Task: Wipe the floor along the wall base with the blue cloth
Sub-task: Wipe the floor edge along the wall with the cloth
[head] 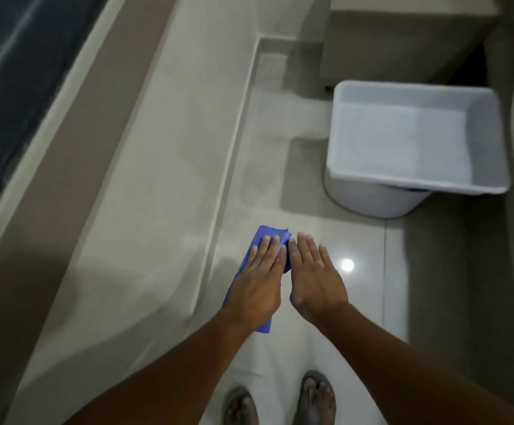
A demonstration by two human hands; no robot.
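Observation:
The blue cloth (268, 236) lies flat on the glossy tiled floor (363, 271), close to the base of the wall (219, 228) on the left. My left hand (260, 282) presses down on the cloth with flat fingers and covers most of it; blue edges show beyond the fingertips and under the wrist. Beside it my right hand (315, 277) is flat with its fingers together, its index fingertip touching the cloth's right edge. Whether the rest of the right hand rests on the floor or hovers over it is unclear.
A white rectangular bin (341, 179) stands tilted on the floor ahead to the right, in front of a beige cabinet (387, 47). The wall runs diagonally along the left with a dark band (13, 87) higher up. My two sandalled feet (280, 403) are at the bottom edge.

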